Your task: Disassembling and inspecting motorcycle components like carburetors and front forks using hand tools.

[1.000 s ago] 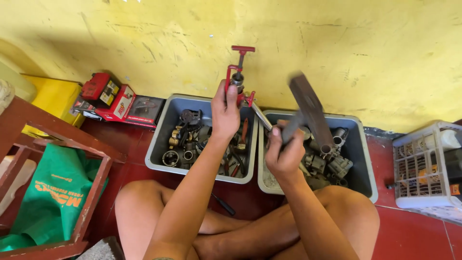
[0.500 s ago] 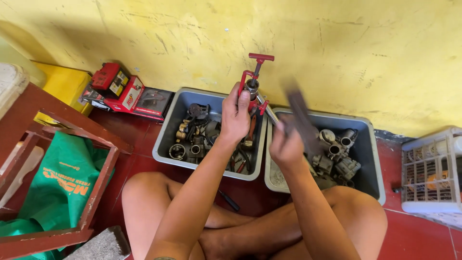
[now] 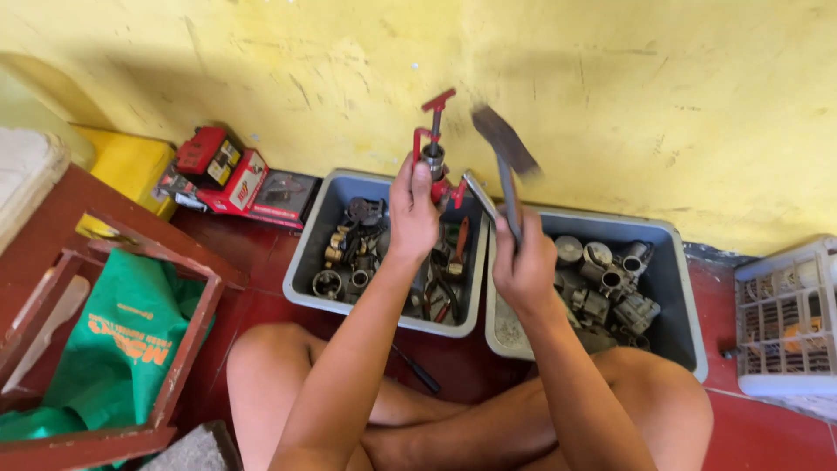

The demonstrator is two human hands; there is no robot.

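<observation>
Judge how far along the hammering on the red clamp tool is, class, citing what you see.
Done: nothing visibly finished. In hand: the left hand holds the red clamp tool upright above the left grey bin; the right hand holds a hammer, raised and blurred. Left: likely more blows; many metal parts remain in the bins.

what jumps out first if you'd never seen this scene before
The red clamp tool, held up by the left hand against the yellow wall, catches the eye first. Beside it, the right hand holds a hammer, its head blurred. Below sit two grey bins of metal parts on the red floor.
</observation>
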